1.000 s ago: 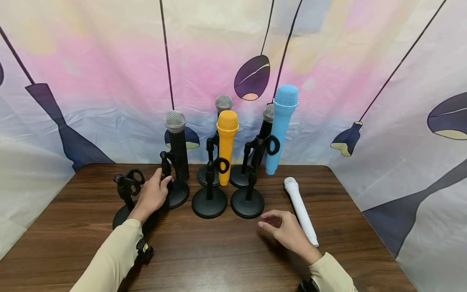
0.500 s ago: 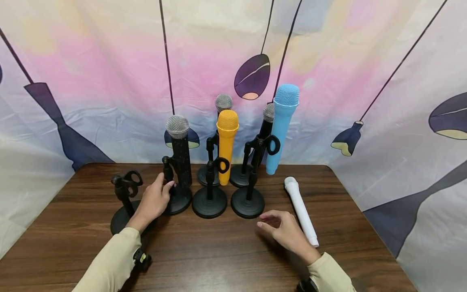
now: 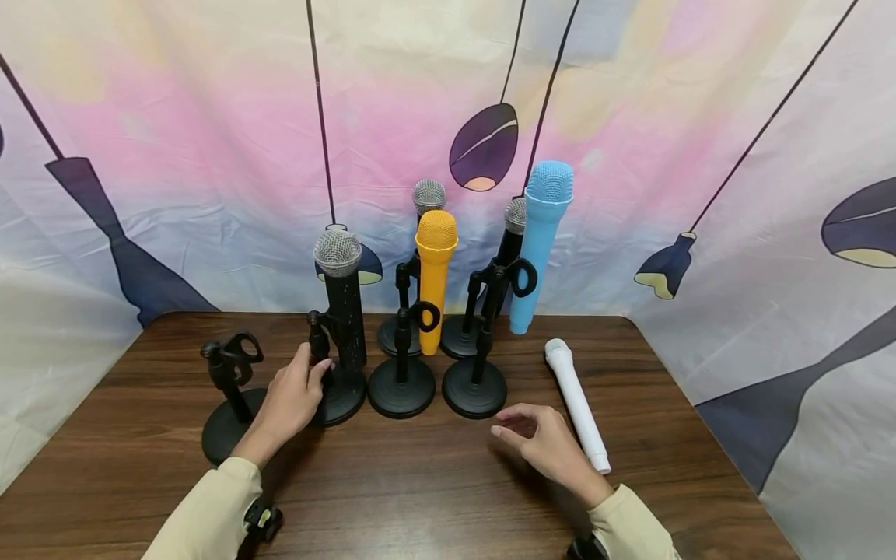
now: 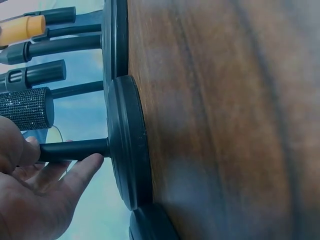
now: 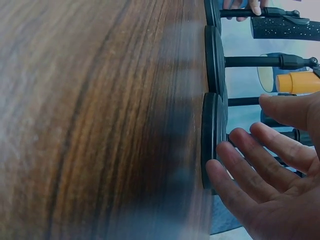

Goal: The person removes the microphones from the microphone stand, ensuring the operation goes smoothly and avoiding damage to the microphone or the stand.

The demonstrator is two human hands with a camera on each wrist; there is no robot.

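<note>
My left hand [image 3: 287,400] grips the post of a black desktop microphone stand [image 4: 75,149], thumb and fingers around it above the round base. That stand carries a sparkly black microphone [image 3: 344,315] with a silver mesh head, upright in its clip. Left of it stands another microphone stand [image 3: 222,435] with a bare ring clip; the two bases meet at their edges in the left wrist view. My right hand [image 3: 542,443] hovers low over the table, fingers loosely bent and holding nothing. Beside it lies a white microphone [image 3: 577,404].
In the middle, a yellow microphone [image 3: 435,284] and a light blue microphone [image 3: 542,245] sit in front stands. Close behind are two silver-headed black microphones [image 3: 429,198] on stands. A printed cloth [image 3: 231,155] hangs at the back edge of the wooden table [image 3: 399,490].
My left hand has drawn the stand with the sparkly black microphone toward me. The bare stand beside it has shifted left and nearer too. My right hand has hardly moved.
</note>
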